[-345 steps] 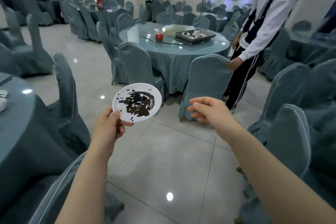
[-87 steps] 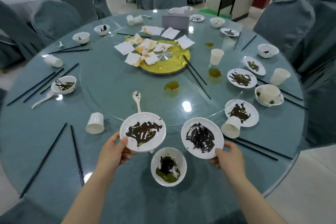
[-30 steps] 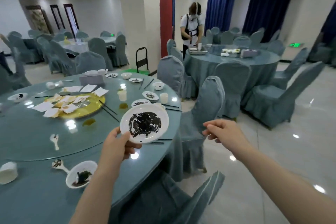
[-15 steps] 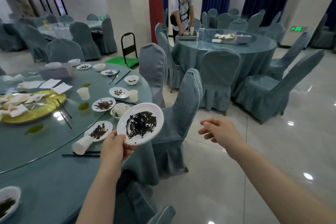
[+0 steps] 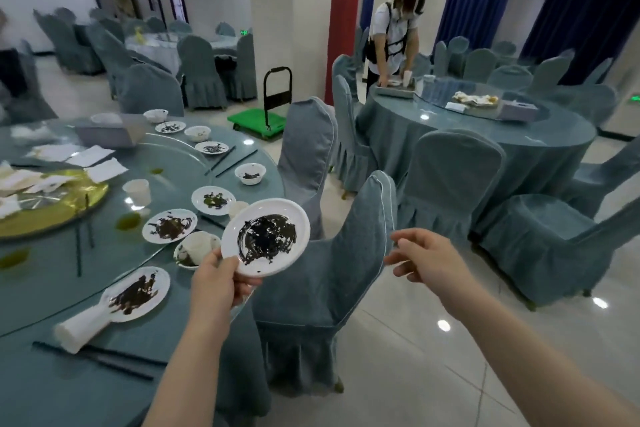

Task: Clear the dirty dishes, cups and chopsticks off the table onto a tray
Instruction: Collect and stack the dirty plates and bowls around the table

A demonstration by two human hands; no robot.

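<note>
My left hand [image 5: 221,279] grips the near rim of a white plate [image 5: 266,236] smeared with dark sauce, held in the air over the table's right edge. My right hand [image 5: 424,260] hovers to the right with loosely curled fingers and holds nothing. The round table [image 5: 45,388] on the left carries several dirty plates [image 5: 169,226], small bowls [image 5: 250,173], a tipped paper cup [image 5: 81,324], an upright cup [image 5: 138,191] and black chopsticks [image 5: 104,359]. A grey tray [image 5: 394,90] sits on the far round table.
A covered chair [image 5: 325,288] stands right below my hands, with another [image 5: 304,156] behind it. A person [image 5: 391,42] leans over the tray at the far table [image 5: 485,146]. A green cart [image 5: 261,120] stands by the pillar. Tiled floor [image 5: 433,374] lies to the right.
The view has kept turning right, away from the dirty table. The plate stays in my left hand, and my right hand stays free beside it.
</note>
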